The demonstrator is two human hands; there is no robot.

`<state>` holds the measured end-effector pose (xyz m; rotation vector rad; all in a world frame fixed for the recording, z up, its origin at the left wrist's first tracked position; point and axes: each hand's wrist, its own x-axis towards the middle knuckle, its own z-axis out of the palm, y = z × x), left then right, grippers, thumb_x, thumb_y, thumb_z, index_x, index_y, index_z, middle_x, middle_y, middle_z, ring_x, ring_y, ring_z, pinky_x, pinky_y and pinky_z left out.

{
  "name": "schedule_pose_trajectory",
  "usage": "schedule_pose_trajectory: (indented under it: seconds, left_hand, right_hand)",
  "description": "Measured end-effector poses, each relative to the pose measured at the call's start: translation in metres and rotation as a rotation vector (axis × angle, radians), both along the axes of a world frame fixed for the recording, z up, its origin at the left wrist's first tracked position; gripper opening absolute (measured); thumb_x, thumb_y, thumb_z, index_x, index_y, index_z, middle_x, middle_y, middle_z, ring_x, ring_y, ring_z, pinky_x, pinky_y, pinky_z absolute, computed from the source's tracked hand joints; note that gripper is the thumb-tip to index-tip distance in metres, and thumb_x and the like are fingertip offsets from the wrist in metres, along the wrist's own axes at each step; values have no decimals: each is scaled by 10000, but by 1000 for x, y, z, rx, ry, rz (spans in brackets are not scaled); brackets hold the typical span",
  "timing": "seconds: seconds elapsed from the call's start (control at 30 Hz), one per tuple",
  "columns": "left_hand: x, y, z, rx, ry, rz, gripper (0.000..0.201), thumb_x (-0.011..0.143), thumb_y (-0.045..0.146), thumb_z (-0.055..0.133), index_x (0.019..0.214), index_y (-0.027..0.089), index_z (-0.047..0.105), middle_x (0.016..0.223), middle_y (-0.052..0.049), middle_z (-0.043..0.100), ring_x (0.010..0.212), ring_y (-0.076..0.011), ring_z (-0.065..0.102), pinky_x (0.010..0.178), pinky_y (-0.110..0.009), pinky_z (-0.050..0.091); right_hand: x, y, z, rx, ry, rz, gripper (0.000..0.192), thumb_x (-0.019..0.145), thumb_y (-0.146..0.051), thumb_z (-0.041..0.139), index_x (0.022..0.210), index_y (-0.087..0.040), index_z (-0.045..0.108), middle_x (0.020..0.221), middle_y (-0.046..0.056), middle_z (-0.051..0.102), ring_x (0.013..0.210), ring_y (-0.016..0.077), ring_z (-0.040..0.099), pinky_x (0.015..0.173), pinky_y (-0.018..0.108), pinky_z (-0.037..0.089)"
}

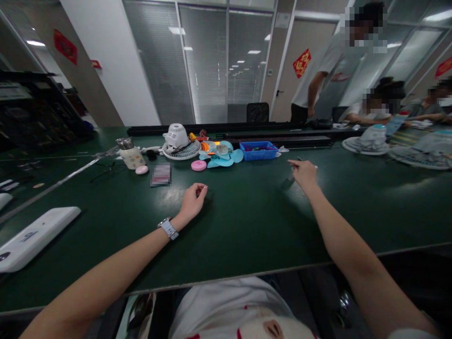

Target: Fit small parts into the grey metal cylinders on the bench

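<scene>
Two bare hands on one green table point(247, 226): left hand point(192, 200) curled shut, empty; right hand point(303, 173) pinching one small thin tool, right of one blue tray point(259, 151).

Green table point(247, 226) — glass partitions point(212, 61)

Both arms stretch forward, well apart. The left hand point(192, 201) is curled into a loose fist, knuckles up, with a watch on its wrist. The right hand point(304, 173) reaches farther out, palm down, forefinger and thumb pointing left.
</scene>
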<state>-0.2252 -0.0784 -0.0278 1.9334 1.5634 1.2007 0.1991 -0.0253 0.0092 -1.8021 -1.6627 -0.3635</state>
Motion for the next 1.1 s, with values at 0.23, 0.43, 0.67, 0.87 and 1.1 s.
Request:
schedule_pose_trajectory:
  seconds: [0.23,0.43,0.67,0.87,1.1]
  left_hand:
    - [0,4,-4,-11,15,1,319,903,429,478,990,169,642,947,-85,689,851,-211,619,768,-337,474]
    - [0,3,-3,-6,12,6,303,902,416,486,983,173,648,947,-85,693,852,-213,623,772,-344,481]
    - [0,2,-2,-12,22,1,308,905,420,482,986,175,649,944,-79,693,843,-208,623,768,-338,481]
    - [0,3,-3,-13,3,-5,283,896,405,495,977,180,646,947,-76,695,834,-200,627,750,-326,486]
    - [0,1,-1,-10,10,-19,280,900,402,489,966,177,641,942,-73,692,834,-200,621,764,-334,489]
  right_hand:
    - [0,3,-10,58,45,-70,437,852,-119,439,1181,-168,722,1037,141,728,982,282,619,905,421,472]
    - [3,3,-8,46,83,-71,441,833,-110,452,1174,-171,724,1028,122,736,956,263,642,905,408,486]
    - [3,1,-6,34,138,-60,464,802,-74,466,1176,-180,720,1040,103,748,972,238,683,917,380,503]
    - [2,1,-6,21,122,-64,431,796,-116,513,1172,-177,717,1009,102,752,963,253,689,909,394,514]
    - [6,2,-23,-47,206,-216,585,768,-364,700,1306,-152,611,1138,164,698,1019,300,653,920,445,490]
